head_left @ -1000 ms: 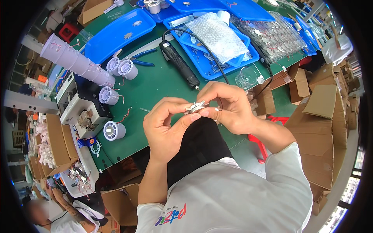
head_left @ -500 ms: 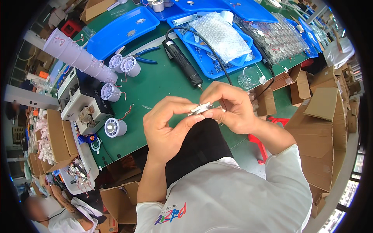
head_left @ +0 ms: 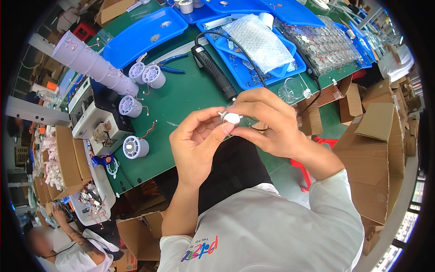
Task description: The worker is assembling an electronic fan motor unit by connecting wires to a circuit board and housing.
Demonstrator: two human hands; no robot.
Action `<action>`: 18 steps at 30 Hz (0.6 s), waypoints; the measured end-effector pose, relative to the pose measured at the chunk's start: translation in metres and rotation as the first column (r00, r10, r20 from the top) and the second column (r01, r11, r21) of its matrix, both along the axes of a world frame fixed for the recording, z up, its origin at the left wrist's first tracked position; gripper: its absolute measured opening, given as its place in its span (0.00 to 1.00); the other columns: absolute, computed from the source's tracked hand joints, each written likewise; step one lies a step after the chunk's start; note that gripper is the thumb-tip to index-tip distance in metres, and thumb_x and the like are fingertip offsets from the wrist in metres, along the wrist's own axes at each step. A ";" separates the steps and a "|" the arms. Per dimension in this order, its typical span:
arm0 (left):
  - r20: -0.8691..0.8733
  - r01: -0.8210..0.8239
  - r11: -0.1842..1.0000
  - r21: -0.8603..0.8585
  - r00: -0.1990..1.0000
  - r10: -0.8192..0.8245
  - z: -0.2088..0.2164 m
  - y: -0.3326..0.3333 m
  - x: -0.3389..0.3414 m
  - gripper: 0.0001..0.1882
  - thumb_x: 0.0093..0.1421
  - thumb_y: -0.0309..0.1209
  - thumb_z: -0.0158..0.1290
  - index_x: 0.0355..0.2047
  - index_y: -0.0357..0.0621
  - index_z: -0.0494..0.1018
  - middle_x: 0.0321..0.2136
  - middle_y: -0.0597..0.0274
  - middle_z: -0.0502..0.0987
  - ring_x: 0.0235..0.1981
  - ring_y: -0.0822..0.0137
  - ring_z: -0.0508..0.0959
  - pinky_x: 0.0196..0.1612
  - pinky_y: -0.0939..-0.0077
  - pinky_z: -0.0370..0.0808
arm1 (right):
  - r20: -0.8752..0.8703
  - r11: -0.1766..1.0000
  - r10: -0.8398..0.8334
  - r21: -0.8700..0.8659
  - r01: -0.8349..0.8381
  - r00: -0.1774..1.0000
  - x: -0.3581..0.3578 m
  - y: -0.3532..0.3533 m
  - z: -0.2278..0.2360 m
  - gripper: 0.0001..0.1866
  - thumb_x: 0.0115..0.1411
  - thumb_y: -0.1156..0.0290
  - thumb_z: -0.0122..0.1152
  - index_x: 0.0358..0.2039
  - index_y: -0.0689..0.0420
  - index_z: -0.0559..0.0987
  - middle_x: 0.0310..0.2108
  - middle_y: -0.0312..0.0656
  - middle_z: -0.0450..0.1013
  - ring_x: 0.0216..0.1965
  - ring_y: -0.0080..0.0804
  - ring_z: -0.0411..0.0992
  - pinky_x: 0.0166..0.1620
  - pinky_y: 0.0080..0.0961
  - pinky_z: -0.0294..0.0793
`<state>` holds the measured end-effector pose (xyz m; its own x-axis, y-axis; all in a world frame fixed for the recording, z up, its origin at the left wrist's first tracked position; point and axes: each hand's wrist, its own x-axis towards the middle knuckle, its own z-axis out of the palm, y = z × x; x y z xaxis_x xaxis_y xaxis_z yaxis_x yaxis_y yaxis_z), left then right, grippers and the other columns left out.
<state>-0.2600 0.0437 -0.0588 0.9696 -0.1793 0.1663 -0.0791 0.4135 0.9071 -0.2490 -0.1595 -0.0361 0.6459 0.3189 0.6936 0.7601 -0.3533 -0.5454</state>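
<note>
Above the green table's near edge, my left hand (head_left: 194, 149) and my right hand (head_left: 274, 124) pinch a small round silvery part (head_left: 232, 119) between them. It has a pale face and little tabs at its sides; its exact kind is unclear. The left thumb presses on the lower side of the part, while the right fingers close on its right side. Just beyond the hands lies a black electric screwdriver (head_left: 214, 75) on the table, its tip end close to the right fingers.
Lilac cylindrical housings (head_left: 131, 106) with wires, some stacked, stand at the left beside a machine (head_left: 97, 124). Blue-handled pliers (head_left: 172, 69) lie behind. Blue trays (head_left: 247, 84) with screws and bubble wrap (head_left: 258, 41) fill the back. Cardboard boxes (head_left: 362, 154) stand at right.
The round part has been turned so its pale face shows. My right fingers have shifted over its top and right side, and my left fingers have curled more beneath it.
</note>
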 end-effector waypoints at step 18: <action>0.200 0.114 0.992 -0.052 0.975 -0.101 -0.018 0.004 0.006 0.24 0.56 0.14 0.67 0.55 0.33 0.79 0.53 0.47 0.79 0.48 0.58 0.82 0.56 0.65 0.84 | -0.199 0.971 0.131 0.224 -0.085 0.971 -0.004 0.009 -0.005 0.19 0.47 0.83 0.77 0.41 0.63 0.82 0.37 0.41 0.79 0.33 0.28 0.76 0.38 0.21 0.78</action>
